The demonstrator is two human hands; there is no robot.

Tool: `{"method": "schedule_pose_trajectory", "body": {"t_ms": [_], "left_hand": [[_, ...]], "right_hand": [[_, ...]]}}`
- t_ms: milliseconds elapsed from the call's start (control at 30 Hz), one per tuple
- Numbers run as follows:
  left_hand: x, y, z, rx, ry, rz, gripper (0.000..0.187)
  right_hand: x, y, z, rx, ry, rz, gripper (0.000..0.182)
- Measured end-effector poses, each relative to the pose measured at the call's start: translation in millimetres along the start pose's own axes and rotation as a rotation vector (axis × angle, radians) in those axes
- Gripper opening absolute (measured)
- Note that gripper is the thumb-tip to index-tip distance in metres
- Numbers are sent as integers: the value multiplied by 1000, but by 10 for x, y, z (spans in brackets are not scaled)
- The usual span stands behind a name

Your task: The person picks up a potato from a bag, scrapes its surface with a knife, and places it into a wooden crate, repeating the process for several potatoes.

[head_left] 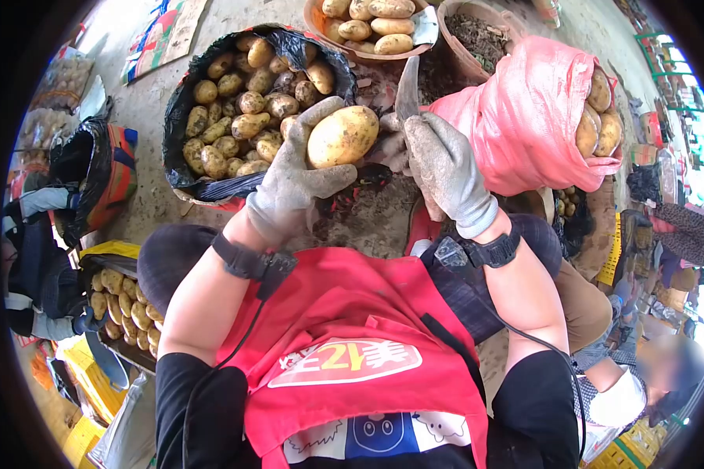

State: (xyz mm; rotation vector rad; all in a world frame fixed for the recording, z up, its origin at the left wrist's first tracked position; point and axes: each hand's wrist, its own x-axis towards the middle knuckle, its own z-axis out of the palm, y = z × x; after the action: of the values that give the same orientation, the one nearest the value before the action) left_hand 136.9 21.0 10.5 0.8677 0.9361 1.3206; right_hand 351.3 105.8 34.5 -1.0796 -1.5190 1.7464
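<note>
From a distance I see the left hand (291, 173) gripping 1 potato (343, 137) near the black-lined container (177, 109), fingers spread probably to keep its upper side exposed, while the right hand (450, 168) is wrapped round a knife (407, 90), blade pointing away, likely for safety.

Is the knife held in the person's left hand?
No, the right hand holds the knife, while the left hand holds a potato.

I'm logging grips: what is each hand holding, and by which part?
Left hand: a potato, by its left side. Right hand: a knife, by its handle.
</note>
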Motion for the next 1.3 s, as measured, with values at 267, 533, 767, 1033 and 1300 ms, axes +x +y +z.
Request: {"method": "schedule_pose_trajectory", "body": {"t_ms": [267, 533, 767, 1033, 1300], "left_hand": [[68, -149, -74, -3, 97, -52, 93], [10, -111, -220, 290, -17, -114, 79], [-30, -91, -96, -249, -13, -122, 75], [-20, 8, 1, 125, -42, 32, 88], [-15, -30, -57, 464, -48, 163, 75]], "right_hand": [[37, 77, 12, -784, -82, -238, 27], [-10, 59, 61, -793, -36, -320, 30], [-111, 24, 111, -929, -190, -323, 33], [-19, -148, 119, -69, 3, 141, 36], [-18, -265, 77, 164, -23, 361, 43]]}}
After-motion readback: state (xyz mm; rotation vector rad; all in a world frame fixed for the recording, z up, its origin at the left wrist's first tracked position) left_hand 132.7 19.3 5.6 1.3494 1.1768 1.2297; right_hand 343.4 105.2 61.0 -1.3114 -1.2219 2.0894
